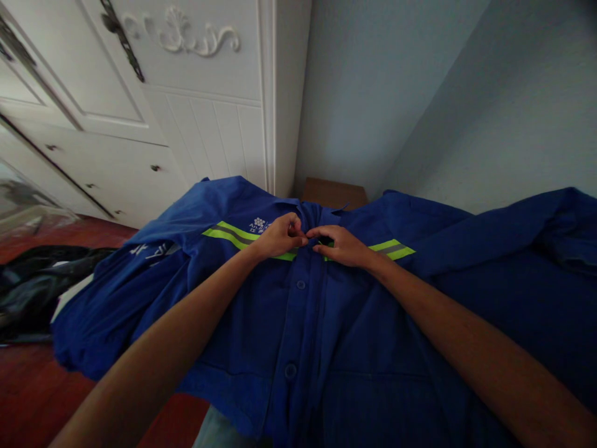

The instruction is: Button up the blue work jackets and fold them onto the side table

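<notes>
A blue work jacket point(242, 311) lies spread out in front of me, its collar at the far end. Yellow-green reflective strips point(392, 249) cross its chest, and a white logo is on the left side. My left hand point(282, 236) pinches the edge of the button placket near the top. Opposite it, my right hand point(340, 244) has its thumb and fingers closed on the same front edge, the fingertips nearly meeting the left ones. Lower on the placket, two dark buttons point(301, 284) show. Whatever lies between my fingertips is hidden.
A white cabinet point(209, 124) with dark knobs stands behind on the left. Grey-blue walls point(364, 93) rise beyond the jacket, with a brown wooden piece point(333, 191) near the collar. Dark bundled items point(28, 286) lie on the red floor point(41, 392) at left.
</notes>
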The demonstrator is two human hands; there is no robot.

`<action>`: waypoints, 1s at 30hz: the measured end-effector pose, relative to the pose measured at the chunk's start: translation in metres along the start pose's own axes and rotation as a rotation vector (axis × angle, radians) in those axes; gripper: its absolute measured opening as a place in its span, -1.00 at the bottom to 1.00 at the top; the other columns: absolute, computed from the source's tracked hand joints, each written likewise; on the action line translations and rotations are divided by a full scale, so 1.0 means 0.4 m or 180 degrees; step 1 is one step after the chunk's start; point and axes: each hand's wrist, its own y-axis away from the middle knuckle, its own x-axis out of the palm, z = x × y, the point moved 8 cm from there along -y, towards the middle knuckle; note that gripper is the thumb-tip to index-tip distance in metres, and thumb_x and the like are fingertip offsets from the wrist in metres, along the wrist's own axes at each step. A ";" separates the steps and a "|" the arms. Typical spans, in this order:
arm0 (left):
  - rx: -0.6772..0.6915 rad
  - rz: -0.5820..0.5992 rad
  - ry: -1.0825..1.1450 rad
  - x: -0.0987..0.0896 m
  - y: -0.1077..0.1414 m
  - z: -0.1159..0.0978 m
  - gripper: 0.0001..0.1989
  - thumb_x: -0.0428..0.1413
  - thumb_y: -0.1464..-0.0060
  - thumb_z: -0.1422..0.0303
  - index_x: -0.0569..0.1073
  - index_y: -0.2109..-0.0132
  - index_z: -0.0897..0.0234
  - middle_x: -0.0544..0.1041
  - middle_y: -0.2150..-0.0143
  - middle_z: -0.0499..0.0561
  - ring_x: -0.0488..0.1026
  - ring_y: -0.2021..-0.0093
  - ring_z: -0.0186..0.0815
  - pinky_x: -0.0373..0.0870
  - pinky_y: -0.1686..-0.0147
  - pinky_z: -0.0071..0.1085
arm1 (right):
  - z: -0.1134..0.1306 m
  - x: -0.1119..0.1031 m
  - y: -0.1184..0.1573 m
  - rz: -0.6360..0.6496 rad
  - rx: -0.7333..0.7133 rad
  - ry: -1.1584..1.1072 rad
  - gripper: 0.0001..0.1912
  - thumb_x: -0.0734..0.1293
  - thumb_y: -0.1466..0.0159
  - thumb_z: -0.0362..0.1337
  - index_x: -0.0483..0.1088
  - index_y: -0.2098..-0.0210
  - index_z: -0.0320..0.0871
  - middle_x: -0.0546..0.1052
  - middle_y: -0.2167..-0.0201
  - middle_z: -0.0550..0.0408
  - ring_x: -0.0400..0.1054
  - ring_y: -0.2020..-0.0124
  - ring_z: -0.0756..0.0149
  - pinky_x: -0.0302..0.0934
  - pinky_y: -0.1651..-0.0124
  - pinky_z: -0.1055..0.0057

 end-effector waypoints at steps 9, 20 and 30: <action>-0.0124 0.0069 0.0496 0.005 -0.003 0.019 -0.64 0.29 0.15 0.47 0.21 0.33 0.27 0.46 0.49 -0.15 0.44 0.48 -0.46 0.30 0.46 -0.55 | 0.010 0.001 -0.003 -0.0223 -0.0188 0.0107 -0.63 0.30 -0.19 -0.35 0.45 0.00 -0.19 0.51 0.03 0.02 0.39 -0.01 0.28 0.19 -0.19 0.28; -0.0404 0.0158 0.0794 0.013 0.005 0.010 -0.68 0.27 0.09 0.53 0.23 0.33 0.30 0.46 0.46 -0.14 0.43 0.44 -0.49 0.30 0.39 -0.55 | -0.030 0.012 -0.006 -0.0043 0.0192 -0.1011 -0.56 0.33 -0.22 -0.24 0.41 -0.08 -0.23 0.46 -0.06 -0.02 0.37 -0.10 0.29 0.20 -0.26 0.27; -0.0506 0.0131 0.0884 0.015 0.006 0.003 -0.77 0.19 0.06 0.62 0.33 0.28 0.33 0.43 0.48 -0.15 0.38 0.49 -0.53 0.25 0.41 -0.57 | -0.003 -0.027 -0.001 -0.0669 -0.0104 -0.0338 -0.58 0.37 -0.25 -0.15 0.43 -0.06 -0.17 0.48 -0.02 -0.01 0.34 -0.10 0.26 0.17 -0.25 0.24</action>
